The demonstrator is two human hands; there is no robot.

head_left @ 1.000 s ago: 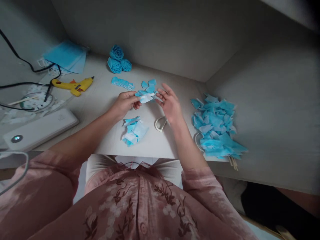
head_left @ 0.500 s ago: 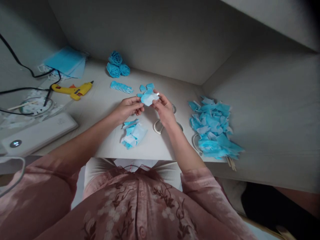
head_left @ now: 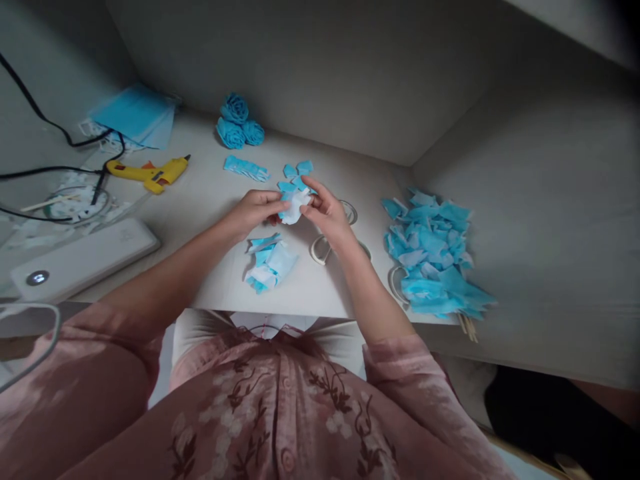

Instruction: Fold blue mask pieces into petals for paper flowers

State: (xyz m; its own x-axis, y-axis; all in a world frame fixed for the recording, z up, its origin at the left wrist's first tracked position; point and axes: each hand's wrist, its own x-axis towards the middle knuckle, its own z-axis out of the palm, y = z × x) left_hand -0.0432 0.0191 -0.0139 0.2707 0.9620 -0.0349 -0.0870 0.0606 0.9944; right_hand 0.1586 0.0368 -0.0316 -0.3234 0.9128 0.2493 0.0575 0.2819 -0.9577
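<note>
Between both hands, above the middle of the table, is a small blue-and-white fabric petal (head_left: 294,207), its white side toward me. My left hand (head_left: 263,210) pinches its left edge between thumb and fingers. My right hand (head_left: 325,210) grips the other edge with the thumb, the index finger raised a little. Just beyond lie several small cut blue pieces (head_left: 304,167). A pair of scissors (head_left: 320,251) rests partly hidden under my right wrist. Nearer to me sits a little pile of blue and white scraps (head_left: 270,265).
Three blue fabric roses (head_left: 233,132) stand at the back, with a fringed blue strip (head_left: 247,168) before them. To the left are a yellow glue gun (head_left: 163,175), flat blue masks (head_left: 135,117) and a white power bank (head_left: 90,257). A large heap of blue pieces (head_left: 430,240) lies right.
The petal has turned and curled between my fingers, now showing more of its white side. My right index finger has lifted. The whole view has shifted slightly.
</note>
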